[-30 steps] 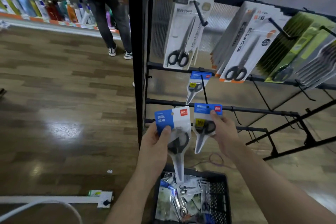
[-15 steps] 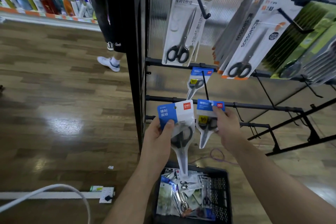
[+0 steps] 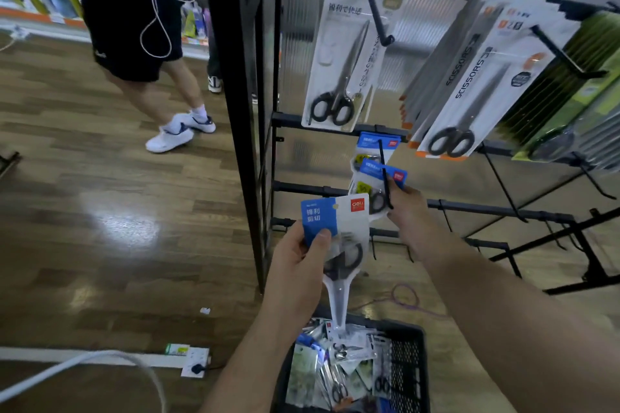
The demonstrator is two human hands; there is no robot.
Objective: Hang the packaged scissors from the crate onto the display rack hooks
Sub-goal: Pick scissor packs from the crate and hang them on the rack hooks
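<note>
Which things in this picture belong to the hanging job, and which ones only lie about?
Job: left hand holding large scissors pack; right hand holding small scissors pack at the hook; crate of packs; rack.
Lying about: white cable; socket strip; paper scrap on floor.

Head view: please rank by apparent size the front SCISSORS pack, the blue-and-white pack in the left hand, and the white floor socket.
1. Front SCISSORS pack
2. Blue-and-white pack in the left hand (nearer the camera)
3. White floor socket

blue-white scissors pack [image 3: 335, 221], black crate [image 3: 407, 352] — black rack [image 3: 241, 77]
</note>
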